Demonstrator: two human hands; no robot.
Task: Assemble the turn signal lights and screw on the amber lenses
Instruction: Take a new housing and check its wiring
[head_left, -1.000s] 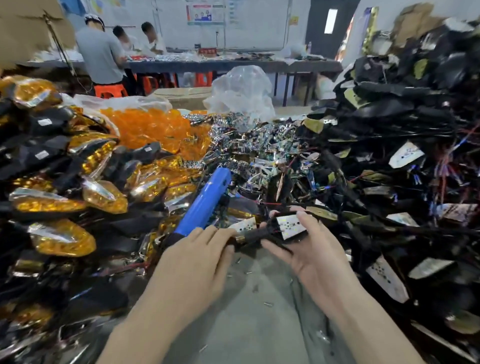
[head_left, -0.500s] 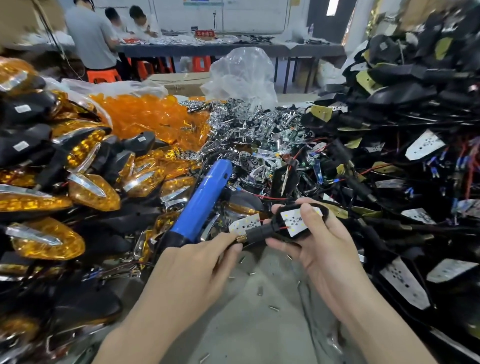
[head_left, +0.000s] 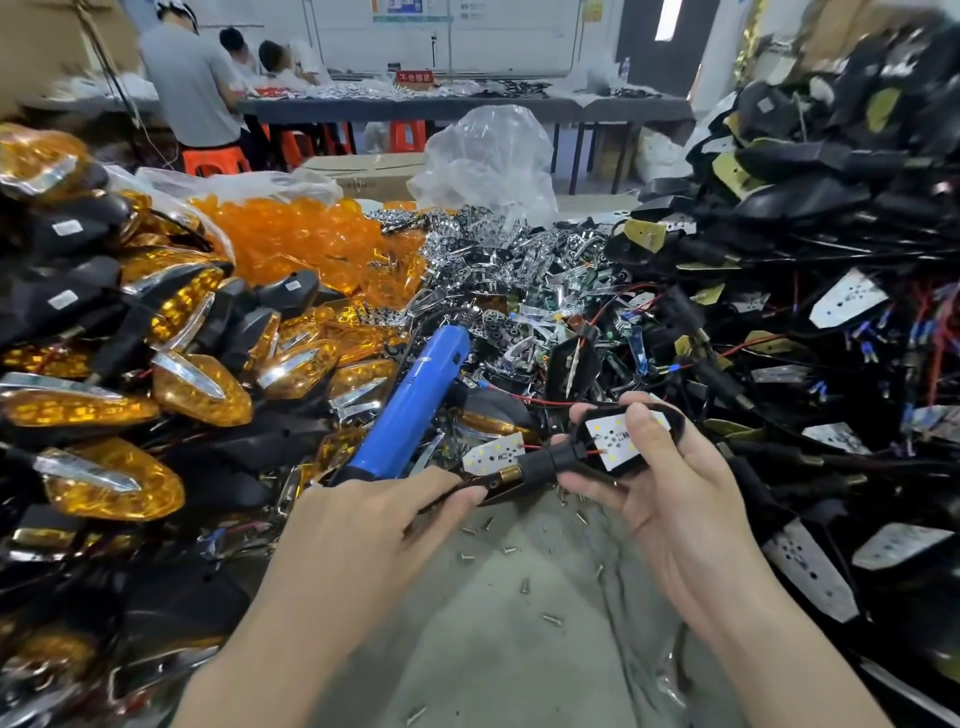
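Turn signal light (head_left: 605, 441) sits in the right hand (head_left: 675, 499), over the grey table (head_left: 493, 654). That hand grips it, thumb on the white board, likely to keep the board flat. The left hand (head_left: 363, 530) reaches toward the stem end. Whether it holds the blue screwdriver (head_left: 410, 410) behind it cannot be told. Amber lenses (head_left: 301, 239) wait piled at the back, and small screws (head_left: 551, 618) lie close by, ready.
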